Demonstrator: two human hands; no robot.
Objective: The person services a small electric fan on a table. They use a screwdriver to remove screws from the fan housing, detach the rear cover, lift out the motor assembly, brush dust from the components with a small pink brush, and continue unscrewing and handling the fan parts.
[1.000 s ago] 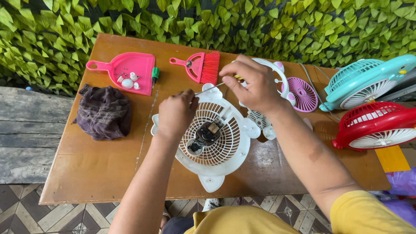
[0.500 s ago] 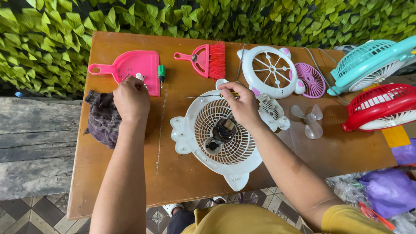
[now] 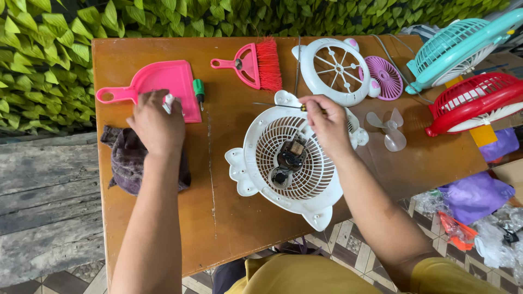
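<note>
On the wooden table [image 3: 229,218], the white fan shell [image 3: 283,163] lies at the centre. The right hand [image 3: 327,122] pinches a thin screwdriver [image 3: 278,105] over its top rim. The left hand [image 3: 155,122] closes on a small white piece at the pink dustpan [image 3: 163,81], above a dark cloth [image 3: 128,163]. A clear blade [image 3: 389,128] lies to the right.

On the table [image 3: 229,218], the dustpan [image 3: 163,81] lies left of the fan housing [image 3: 289,158]; behind it, the brush [image 3: 256,65], apparently apart.

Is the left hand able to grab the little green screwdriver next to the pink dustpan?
Probably yes. The left hand rests at the pink dustpan, and the green screwdriver lies just off the pan's right edge on bare table. Nothing lies between them.
</note>
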